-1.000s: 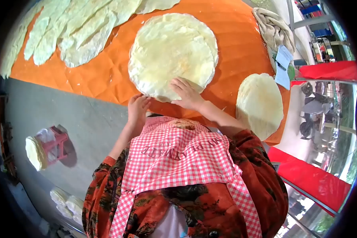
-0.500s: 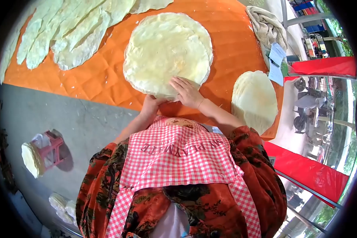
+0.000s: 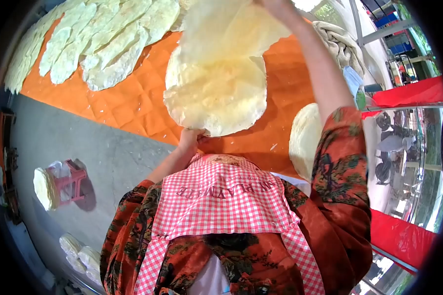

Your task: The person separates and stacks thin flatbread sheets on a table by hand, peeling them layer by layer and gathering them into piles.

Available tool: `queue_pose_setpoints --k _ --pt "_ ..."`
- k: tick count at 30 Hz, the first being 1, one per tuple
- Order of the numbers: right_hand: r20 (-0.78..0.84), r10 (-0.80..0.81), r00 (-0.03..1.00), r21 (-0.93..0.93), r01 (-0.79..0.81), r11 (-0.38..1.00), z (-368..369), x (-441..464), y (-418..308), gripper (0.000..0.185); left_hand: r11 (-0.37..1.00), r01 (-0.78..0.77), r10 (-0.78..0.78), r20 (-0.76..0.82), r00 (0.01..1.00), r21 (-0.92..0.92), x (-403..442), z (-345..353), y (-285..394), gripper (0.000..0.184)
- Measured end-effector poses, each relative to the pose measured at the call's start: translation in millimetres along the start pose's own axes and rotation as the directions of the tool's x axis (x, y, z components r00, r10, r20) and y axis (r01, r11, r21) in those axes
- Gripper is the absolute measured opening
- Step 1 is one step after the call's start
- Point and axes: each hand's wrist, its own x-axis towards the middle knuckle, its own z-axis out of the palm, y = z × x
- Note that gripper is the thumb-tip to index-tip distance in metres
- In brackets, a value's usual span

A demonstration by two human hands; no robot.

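A round stack of thin, pale flatbreads [image 3: 221, 110] lies in front of me on the orange table cover [image 3: 128, 108]. My left hand [image 3: 191, 139] is closed at the stack's near edge, its fingers pinching the rim. At the top of the view, my right hand [image 3: 276, 9], partly cut off by the frame, grips one thin flatbread sheet [image 3: 231, 32]. That sheet is raised over the far part of the stack, blurred and see-through. To the right, a second stack of flatbreads [image 3: 302, 140] is partly hidden by my right sleeve.
Overlapping flatbreads [image 3: 113, 39] are spread across the far left. A crumpled cloth [image 3: 338, 44] and a light blue item [image 3: 353, 80] lie at the right edge. On the floor, a pink stool [image 3: 73, 182] stands by another stack [image 3: 45, 189]; wrapped bundles [image 3: 86, 255] sit nearer.
My right hand has gone from lying flat on the stack to far up and right, lifting a flatbread sheet. My left hand stays at the near edge.
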Motion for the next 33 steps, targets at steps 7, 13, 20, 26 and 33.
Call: queue_pose_setpoints --k 7,13,20,26,33 --pt "0.026 0.007 1.0 -0.057 -0.006 0.998 -11.2 7.7 -47.8 0.023 0.998 0.035 -0.035 0.002 0.999 -0.05 -14.5 7.9 15.6 0.03" --pt "0.173 -0.163 0.971 -0.251 0.204 0.946 144.0 -193.3 -41.7 0.023 0.994 0.055 -0.045 0.106 0.993 -0.099 -27.0 11.9 23.7 0.028" --pt "0.154 -0.19 0.969 -0.195 0.219 0.956 184.2 -253.5 -34.1 0.024 0.994 0.015 -0.001 0.122 0.992 -0.11 -32.3 17.0 24.1 0.024" --pt "0.328 -0.078 0.941 -0.165 0.138 0.977 182.7 -285.7 -63.1 0.033 0.995 0.063 -0.046 0.213 0.976 -0.077 -29.4 21.6 25.5 0.029" --pt "0.234 -0.119 0.965 -0.252 0.179 0.951 169.4 -296.6 -54.7 0.036 0.998 0.051 -0.041 0.257 0.966 -0.032 -41.4 26.6 42.1 0.031"
